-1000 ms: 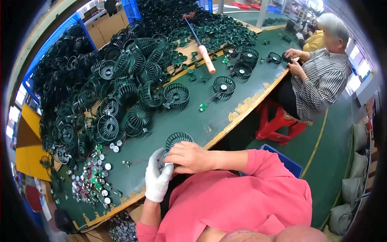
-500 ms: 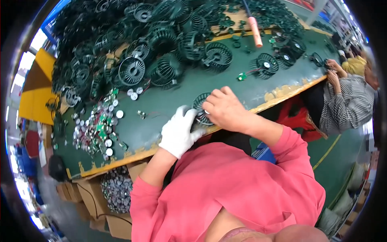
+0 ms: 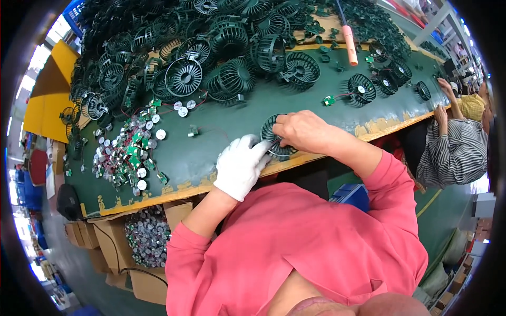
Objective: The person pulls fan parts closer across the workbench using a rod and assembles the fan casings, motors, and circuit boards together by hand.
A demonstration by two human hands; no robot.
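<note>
A dark green round fan housing with slatted sides rests near the table's front edge, between my hands. My left hand, in a white glove, has its fingers closed on the housing's near left rim. My bare right hand reaches over the housing from the right. Its bent fingers press together inside it, and whatever they pinch is hidden. Left of the housing lies a small green circuit board, with a thin red wire trailing toward my gloved hand.
Small motors with green boards lie heaped at the left. Behind them rises a large pile of green fan housings. Fitted housings and an orange-handled tool lie to the right. A person in stripes works farther right. Below sits a box of motors.
The view has shifted slightly. My gloved fingers have closed in on the housing's rim, while my right hand stays over it. The other person's hands have moved away from a housing, which lies on the table.
</note>
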